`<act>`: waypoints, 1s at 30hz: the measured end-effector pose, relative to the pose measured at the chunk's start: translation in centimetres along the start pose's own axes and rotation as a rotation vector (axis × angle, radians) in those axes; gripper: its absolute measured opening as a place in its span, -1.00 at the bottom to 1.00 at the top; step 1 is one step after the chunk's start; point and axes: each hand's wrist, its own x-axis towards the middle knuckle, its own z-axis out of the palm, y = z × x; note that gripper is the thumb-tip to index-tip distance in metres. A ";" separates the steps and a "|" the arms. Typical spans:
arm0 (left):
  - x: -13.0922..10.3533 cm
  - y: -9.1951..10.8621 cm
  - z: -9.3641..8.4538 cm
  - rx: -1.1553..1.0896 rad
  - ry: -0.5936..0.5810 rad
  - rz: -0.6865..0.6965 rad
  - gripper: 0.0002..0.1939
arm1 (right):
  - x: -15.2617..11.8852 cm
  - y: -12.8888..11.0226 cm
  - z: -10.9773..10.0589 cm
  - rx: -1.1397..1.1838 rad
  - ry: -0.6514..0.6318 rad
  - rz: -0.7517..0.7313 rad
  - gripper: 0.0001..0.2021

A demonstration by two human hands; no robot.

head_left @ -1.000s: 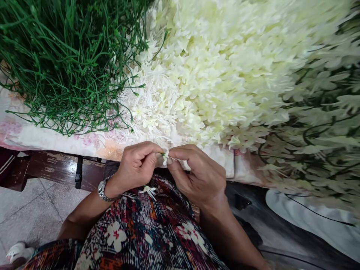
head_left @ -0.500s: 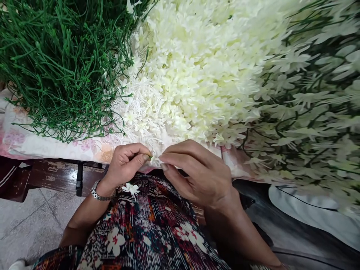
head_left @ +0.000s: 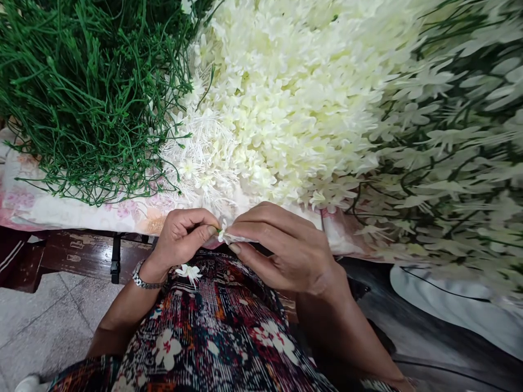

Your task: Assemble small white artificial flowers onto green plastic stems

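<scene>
My left hand (head_left: 186, 237), with a watch on the wrist, pinches a green plastic stem (head_left: 219, 231) between thumb and forefinger. At the stem's tip sits a small white artificial flower (head_left: 223, 236). My right hand (head_left: 286, 247) is closed around the petals of that flower, thumb and fingertips close together. Another white flower (head_left: 189, 273) hangs just under my left hand, over the patterned clothing; whether it belongs to the held stem is hidden.
Green plastic stems (head_left: 93, 98) are heaped at the left on a flowered cloth (head_left: 81, 215). Loose cream-white petals (head_left: 294, 109) fill the middle, with stringy white stamens (head_left: 200, 147) beside them. Flowers on stems (head_left: 441, 141) pile up at the right. A strap with a buckle (head_left: 115, 267) hangs below.
My right hand has shifted slightly left, toward the stem tip. The flower's petals now look more gathered between its fingers. My left hand has barely moved.
</scene>
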 end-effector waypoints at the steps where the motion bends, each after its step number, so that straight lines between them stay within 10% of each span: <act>1: 0.0 0.0 0.0 -0.001 -0.004 0.002 -0.85 | -0.1 0.1 0.1 0.006 0.001 0.004 -0.77; 20: 0.2 0.4 -0.4 0.009 -0.106 -0.041 -0.84 | 0.1 0.5 0.2 0.224 -0.056 0.023 -0.82; 30: 0.1 0.4 0.4 0.132 0.011 0.000 -0.85 | -0.6 0.4 1.3 -0.184 0.066 -0.069 -0.80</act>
